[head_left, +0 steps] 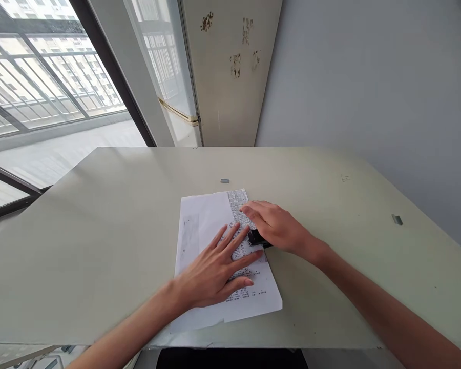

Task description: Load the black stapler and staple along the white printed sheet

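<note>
Nearest me, below the table (100, 246), is something black (232, 360), cut off by the bottom of my view. My left hand (211, 277) lies palm down on the papers (205, 215), its fingers spread wide and holding nothing. The papers rest near the table's front edge, in the middle, at a slight tilt. Small print runs down their right part, and the left part is mostly blank with a faint grey patch. At their lower edge the sheets do not line up.

At the papers' right edge sits the stapler (256, 238), black and mostly covered by my right hand (276, 223). My fingers lie close together over it, the tips reaching above the print; I cannot tell whether they close round it. Nor can I see whether the sheets lie between its jaws.

Off to the right lies a small grey strip (397, 219); another strip (225, 181) lies just beyond the papers. Past the table's far edge stands the fridge (230, 107), brown patches on its side and a gold handle (179, 113) on its front. A plain wall (369, 77) rises to the right. At left, through the glass, are a railing (61, 93) and pale buildings.
</note>
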### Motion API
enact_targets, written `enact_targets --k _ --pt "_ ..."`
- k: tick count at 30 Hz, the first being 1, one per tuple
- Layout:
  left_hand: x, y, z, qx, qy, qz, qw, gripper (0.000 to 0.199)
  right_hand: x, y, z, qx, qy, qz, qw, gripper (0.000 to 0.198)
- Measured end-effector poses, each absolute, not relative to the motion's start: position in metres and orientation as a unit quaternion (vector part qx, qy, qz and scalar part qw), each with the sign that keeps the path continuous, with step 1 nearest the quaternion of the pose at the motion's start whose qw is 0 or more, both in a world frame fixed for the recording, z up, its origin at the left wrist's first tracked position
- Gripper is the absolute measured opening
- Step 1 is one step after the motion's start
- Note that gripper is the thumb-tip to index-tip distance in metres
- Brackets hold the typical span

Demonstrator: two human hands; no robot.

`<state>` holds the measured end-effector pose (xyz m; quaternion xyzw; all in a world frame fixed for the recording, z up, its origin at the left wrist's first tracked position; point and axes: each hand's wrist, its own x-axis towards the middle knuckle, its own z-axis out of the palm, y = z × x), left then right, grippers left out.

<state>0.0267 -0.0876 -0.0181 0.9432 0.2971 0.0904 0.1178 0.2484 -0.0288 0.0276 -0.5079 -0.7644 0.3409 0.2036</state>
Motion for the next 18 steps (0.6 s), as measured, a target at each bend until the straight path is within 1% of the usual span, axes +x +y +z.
enact_targets --k 6,9,18 --pt "0.027 -0.089 -0.019 0.94 0.295 0.109 0.132 0.055 0.235 -0.031 0.022 -0.53 -0.766 0.323 0.167 0.054" --pt "0.027 -0.09 -0.021 0.939 0.295 0.115 0.133 0.055 0.232 -0.032 0.021 -0.542 -0.764 0.316 0.151 0.053" --pt "0.027 -0.092 -0.026 0.933 0.299 0.144 0.14 0.056 0.222 -0.037 0.026 -0.574 -0.776 0.248 0.087 0.052"
